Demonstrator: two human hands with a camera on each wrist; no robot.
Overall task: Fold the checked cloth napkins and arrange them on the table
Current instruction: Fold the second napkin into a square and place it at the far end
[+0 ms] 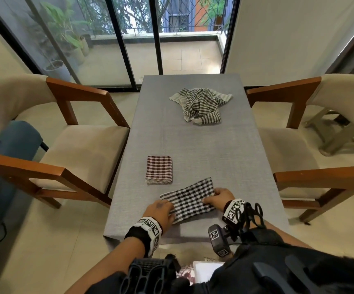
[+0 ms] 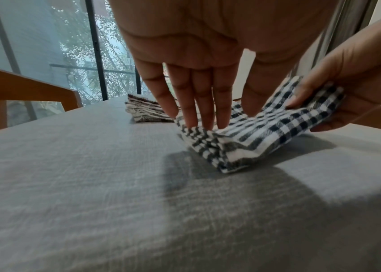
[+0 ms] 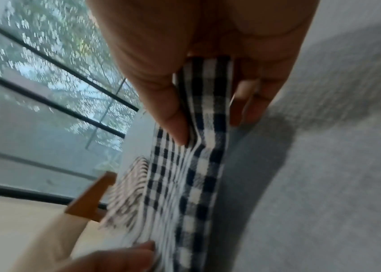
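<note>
I am working the black-and-white checked napkin (image 1: pixel 189 200), which is lying folded into a long strip at the near end of the grey table (image 1: pixel 193 141), just in front of the brown checked napkin (image 1: pixel 159 169) that is already sitting folded into a neat square. My left hand (image 1: pixel 161 213) is pressing its straight fingers (image 2: pixel 204 103) flat on the near left end of the strip, pinning it to the table without curling round it. My right hand (image 1: pixel 219 199) is pinching the other end, thumb on top and fingers underneath, and lifting it a little clear of the surface. The cloth is feeling light, soft and limp to judge by how it is sagging between my hands, so I am expecting the layers to slide apart unless I am gripping all of them together right at the edge. Taking it by the end corners seems best, bringing that end over to meet the pinned one. The third napkin (image 1: pixel 200 106), grey-striped and crumpled, is waiting well apart at the far end, still to be folded.
</note>
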